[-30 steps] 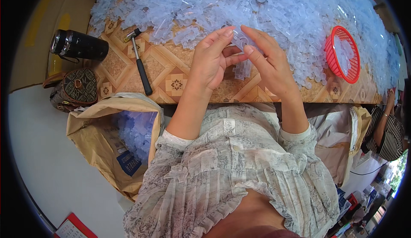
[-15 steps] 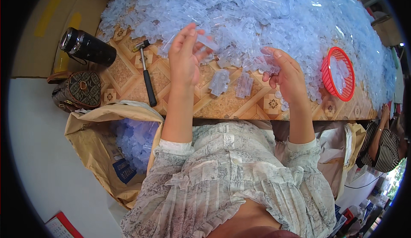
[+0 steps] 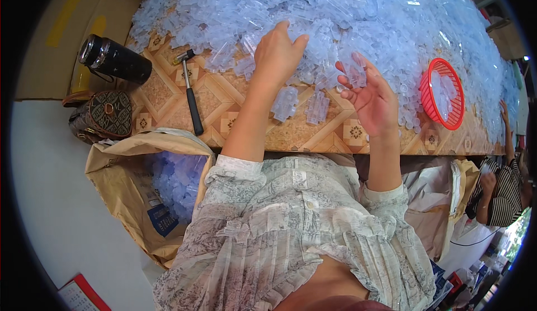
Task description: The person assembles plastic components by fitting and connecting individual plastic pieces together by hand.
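Note:
My left hand (image 3: pixel 278 55) is palm down over the near edge of a big heap of clear plastic pieces (image 3: pixel 358 8). Its thumb and forefinger are apart; the other fingers are mostly hidden, and nothing shows in its grasp. Turned palm up, my right hand (image 3: pixel 373 101) grips a clear plastic piece (image 3: pixel 354 71) between thumb and fingers. On the patterned tabletop between my arms lie two separate clumps of clear plastic pieces, a left clump (image 3: pixel 285 104) and a right clump (image 3: pixel 318 108).
A red basket (image 3: pixel 460 106) holding clear pieces tilts at the right. To the left are a hammer (image 3: pixel 193 106), a black flask (image 3: pixel 123 62) and a patterned bag (image 3: pixel 103 118). An open paper sack (image 3: pixel 120 199) with plastic pieces stands below the table edge. Another person (image 3: pixel 500 193) is at far right.
My left hand has moved right and turned palm down; the clear piece at its fingers no longer shows there. My right hand has rolled palm up, with a clear piece now plain in its fingers.

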### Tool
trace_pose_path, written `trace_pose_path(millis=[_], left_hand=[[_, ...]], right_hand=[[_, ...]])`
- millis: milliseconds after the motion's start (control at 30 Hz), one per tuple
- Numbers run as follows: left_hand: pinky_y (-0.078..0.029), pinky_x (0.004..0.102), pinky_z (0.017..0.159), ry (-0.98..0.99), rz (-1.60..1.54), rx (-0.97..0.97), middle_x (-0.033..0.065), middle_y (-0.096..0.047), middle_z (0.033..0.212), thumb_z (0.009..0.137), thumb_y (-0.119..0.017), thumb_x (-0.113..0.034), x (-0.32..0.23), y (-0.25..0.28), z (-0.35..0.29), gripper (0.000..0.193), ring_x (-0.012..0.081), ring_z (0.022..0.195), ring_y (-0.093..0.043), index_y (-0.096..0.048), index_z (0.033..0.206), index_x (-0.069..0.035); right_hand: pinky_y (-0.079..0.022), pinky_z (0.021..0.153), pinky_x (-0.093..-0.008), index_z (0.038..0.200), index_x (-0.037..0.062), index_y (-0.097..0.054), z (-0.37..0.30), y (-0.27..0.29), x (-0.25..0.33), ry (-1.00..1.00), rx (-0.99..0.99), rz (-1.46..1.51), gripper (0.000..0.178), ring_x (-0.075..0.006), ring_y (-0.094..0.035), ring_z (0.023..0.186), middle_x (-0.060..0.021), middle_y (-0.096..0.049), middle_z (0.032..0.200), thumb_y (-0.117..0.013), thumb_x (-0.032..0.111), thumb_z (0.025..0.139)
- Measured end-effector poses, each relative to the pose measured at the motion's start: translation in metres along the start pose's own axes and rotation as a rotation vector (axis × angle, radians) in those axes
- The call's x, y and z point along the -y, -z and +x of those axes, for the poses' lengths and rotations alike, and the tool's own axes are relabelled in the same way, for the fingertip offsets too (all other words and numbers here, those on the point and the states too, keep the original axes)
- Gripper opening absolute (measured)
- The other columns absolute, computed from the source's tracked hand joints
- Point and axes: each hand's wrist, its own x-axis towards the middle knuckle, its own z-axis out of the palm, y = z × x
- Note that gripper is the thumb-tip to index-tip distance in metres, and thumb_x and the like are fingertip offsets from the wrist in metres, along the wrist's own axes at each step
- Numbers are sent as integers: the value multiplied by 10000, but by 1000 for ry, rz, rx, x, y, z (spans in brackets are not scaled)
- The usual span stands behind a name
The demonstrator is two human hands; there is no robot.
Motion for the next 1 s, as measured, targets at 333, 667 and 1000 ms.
trace_pose_path(millis=[333,667,1000], left_hand=[[-555,256,570,192,-844,127,56,-600,855,819,-617,-59,16,9,-5,393,106,704,-602,-542,1188,51],[-565,301,726,119,-1104,333,91,-588,1041,831,-611,1,3,21,-33,438,183,898,-628,-498,1254,25],[-559,314,740,108,-1291,471,118,-610,1069,853,-598,-22,3,23,-41,474,182,913,-617,-455,1305,-21]], right_hand=[[-506,805,-355,1345,-34,-379,-1,-7,-13,11,4,-34,462,-242,-577,1024,-150,-547,1194,-482,120,921],[-507,816,-349,1337,-23,-399,7,-25,-21,35,12,-56,464,-216,-557,1052,-121,-508,1241,-522,109,909],[-495,819,-291,1344,-15,-395,8,-35,-29,196,-33,-320,501,-153,-537,1059,-97,-493,1259,-582,86,890]])
